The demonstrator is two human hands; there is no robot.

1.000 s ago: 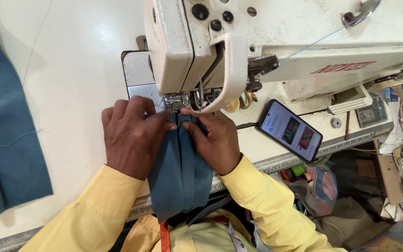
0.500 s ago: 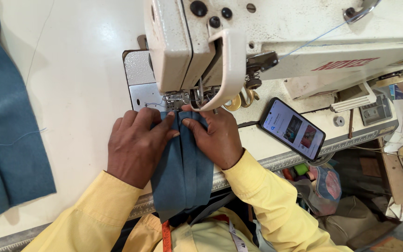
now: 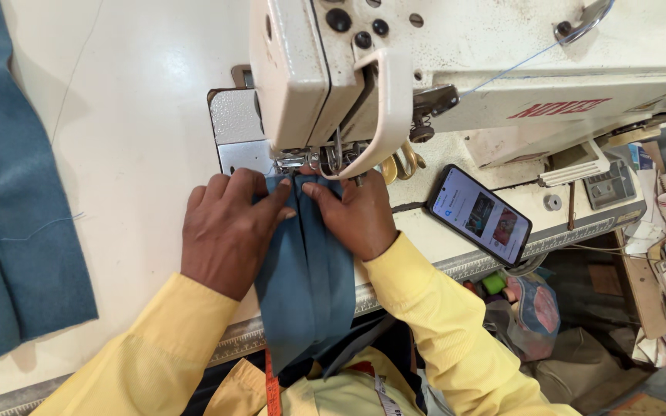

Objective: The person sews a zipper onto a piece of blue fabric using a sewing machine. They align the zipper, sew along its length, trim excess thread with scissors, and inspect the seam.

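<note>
- The left hand (image 3: 229, 231) lies flat, palm down, on the left side of a folded strip of blue fabric (image 3: 306, 277); its fingers are spread and pressing, not closed around anything.
- The right hand (image 3: 356, 212) presses on the strip's right side, fingertips pinching the fold toward the middle, at about 3 o'clock from the left hand and nearly touching it.
- The blue fabric runs from the presser foot (image 3: 302, 162) at its 12 o'clock end down over the table edge toward the person's lap at 6 o'clock.
- The cream sewing machine (image 3: 425, 69) stands at 12 o'clock from both hands, its head right above the fingertips.
- A smartphone (image 3: 479, 214) with a lit screen lies on the table at 3 o'clock from the right hand, apart from it.
- A larger piece of blue cloth (image 3: 9, 200) lies on the white table (image 3: 140, 115) at 9 o'clock, well apart from the hands.
- Both sleeves are yellow.
</note>
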